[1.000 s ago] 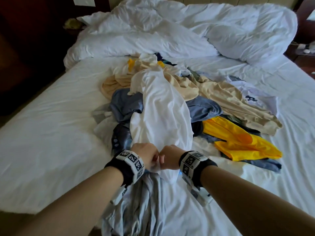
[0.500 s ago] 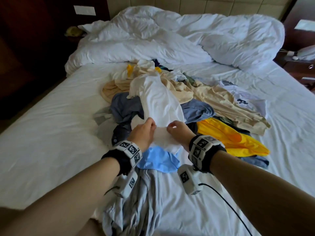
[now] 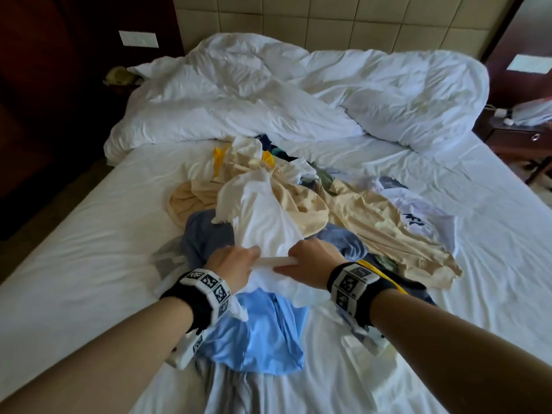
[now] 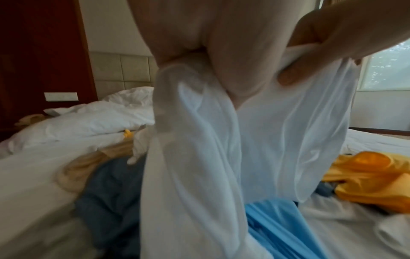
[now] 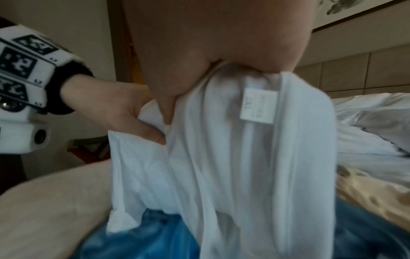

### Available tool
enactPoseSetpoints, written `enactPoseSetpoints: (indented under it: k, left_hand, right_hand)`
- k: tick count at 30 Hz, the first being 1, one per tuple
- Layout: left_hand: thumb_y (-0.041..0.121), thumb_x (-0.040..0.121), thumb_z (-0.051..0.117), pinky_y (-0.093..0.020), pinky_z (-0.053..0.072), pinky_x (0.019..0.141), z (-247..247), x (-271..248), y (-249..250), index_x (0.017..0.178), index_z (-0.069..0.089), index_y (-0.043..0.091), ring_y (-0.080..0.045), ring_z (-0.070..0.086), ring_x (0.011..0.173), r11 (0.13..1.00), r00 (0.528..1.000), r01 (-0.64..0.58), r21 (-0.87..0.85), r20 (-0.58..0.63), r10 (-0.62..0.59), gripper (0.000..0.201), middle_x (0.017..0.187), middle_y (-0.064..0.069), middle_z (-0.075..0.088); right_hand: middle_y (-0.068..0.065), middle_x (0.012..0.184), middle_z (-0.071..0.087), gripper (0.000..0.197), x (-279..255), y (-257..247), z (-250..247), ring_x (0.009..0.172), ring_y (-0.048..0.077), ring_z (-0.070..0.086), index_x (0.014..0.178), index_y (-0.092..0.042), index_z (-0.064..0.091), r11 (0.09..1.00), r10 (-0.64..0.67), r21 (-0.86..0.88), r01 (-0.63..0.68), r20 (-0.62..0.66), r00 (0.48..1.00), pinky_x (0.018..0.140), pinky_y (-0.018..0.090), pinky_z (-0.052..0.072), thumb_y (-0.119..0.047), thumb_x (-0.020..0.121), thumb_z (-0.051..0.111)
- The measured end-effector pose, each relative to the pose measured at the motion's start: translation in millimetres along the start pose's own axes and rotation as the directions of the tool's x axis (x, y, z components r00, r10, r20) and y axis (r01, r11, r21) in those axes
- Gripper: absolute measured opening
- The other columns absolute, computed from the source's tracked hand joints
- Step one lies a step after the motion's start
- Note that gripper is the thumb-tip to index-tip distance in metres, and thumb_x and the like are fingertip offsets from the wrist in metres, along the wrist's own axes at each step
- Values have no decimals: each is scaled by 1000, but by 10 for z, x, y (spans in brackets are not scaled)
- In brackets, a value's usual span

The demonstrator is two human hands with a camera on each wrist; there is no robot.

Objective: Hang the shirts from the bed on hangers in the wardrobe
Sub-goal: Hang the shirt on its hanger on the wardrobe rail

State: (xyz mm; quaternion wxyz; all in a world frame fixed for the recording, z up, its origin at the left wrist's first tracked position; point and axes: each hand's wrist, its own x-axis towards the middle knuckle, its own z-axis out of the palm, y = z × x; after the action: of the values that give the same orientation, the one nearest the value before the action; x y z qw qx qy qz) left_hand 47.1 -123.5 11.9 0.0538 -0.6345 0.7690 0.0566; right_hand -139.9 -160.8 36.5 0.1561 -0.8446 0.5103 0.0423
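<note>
A white shirt point(image 3: 263, 216) lies on top of a pile of shirts on the bed point(image 3: 74, 249). My left hand point(image 3: 239, 261) and right hand point(image 3: 307, 261) both grip its near edge, which is pulled taut between them. In the left wrist view the white shirt point(image 4: 244, 140) hangs from my curled fingers. In the right wrist view the shirt point(image 5: 244, 166) shows a small sewn label point(image 5: 258, 105), and my left hand point(image 5: 124, 113) pinches the cloth beside it. A light blue shirt point(image 3: 257, 330) lies under my wrists. Beige point(image 3: 367, 222), blue-grey point(image 3: 206, 234) and yellow point(image 4: 366, 175) shirts lie around. No hanger or wardrobe is in view.
A crumpled white duvet point(image 3: 298, 94) fills the head of the bed below a padded headboard point(image 3: 328, 22). A dark nightstand point(image 3: 516, 138) stands at the right, dark wood panelling point(image 3: 59, 85) at the left. A grey garment point(image 3: 233, 389) hangs over the near edge.
My hands were fists pressed together on the white shirt. They have moved forward and apart, stretching its edge between them. The light blue shirt has come into sight below.
</note>
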Motion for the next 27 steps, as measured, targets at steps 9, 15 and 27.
enactPoseSetpoints:
  k: [9,15,27]
  left_hand:
    - [1,85,54,-44,51,85,-2752,-436,-578,120,60,23,-30,53,114,979,976,109,-174,-169,-139,42,121,-4,53]
    - [0,87,48,-39,51,77,-4251,-826,-1082,106,60,15,-36,62,95,967,913,197,-159,-331,-241,27,103,-14,64]
    - [27,83,59,-36,53,77,-5017,-1544,-1412,118,54,36,-26,63,93,909,858,375,-184,-302,-415,37,105,2,65]
  right_hand:
    - [12,107,63,49,-198,-751,-2842,104,33,62,99,-14,66,996,26,-88,-34,-98,995,76,34,44,-59,98,46]
    - [6,81,54,49,-369,-1169,-4330,93,31,55,67,-18,56,999,-1,-42,-12,-302,953,75,37,45,-59,94,55]
    - [-9,74,55,15,-273,-1804,-5087,86,20,58,82,-25,68,964,-236,44,263,-320,918,75,26,37,-38,89,71]
